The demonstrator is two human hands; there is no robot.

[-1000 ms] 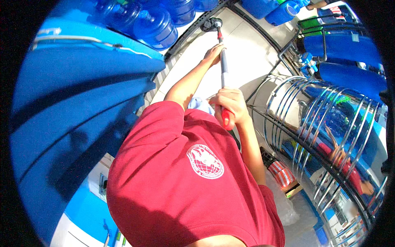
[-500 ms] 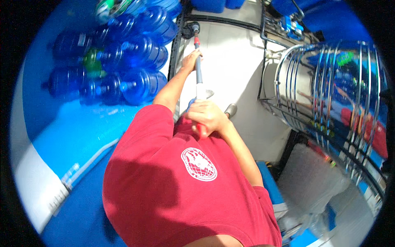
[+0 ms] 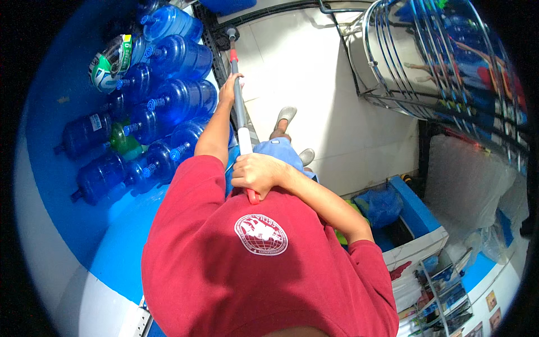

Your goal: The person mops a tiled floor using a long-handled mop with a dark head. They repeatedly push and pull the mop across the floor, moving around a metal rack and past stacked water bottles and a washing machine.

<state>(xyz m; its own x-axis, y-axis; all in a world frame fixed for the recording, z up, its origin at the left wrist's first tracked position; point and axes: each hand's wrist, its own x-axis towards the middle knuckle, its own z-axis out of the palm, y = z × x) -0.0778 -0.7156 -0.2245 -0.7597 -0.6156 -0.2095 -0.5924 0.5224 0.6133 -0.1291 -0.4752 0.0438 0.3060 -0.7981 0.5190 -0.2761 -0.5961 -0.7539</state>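
Note:
Both my hands hold a long-handled mop, its pole (image 3: 240,106) grey and white with red parts. My left hand (image 3: 229,90) grips the grey part farther down the pole, fingers partly hidden behind it. Closed around the white upper end is my right hand (image 3: 257,175), close to my red shirt, with the red tip of the handle poking out below it. At the far end, the dark mop head (image 3: 224,40) rests on the pale floor against a black metal frame. Its underside is hidden.
Several blue water jugs (image 3: 182,101) lie stacked on the left, with a green and white helmet (image 3: 103,73) among them. A shiny steel tank (image 3: 393,56) stands at right behind black bars. Nearer are a blue and white bin (image 3: 418,208) and a wire shelf (image 3: 441,297). Pale tiles (image 3: 303,56) cover the floor.
The view has shifted, bringing the helmet, the bin and my feet more fully into sight. Both hands keep their hold on the mop, whose head stays near the black frame.

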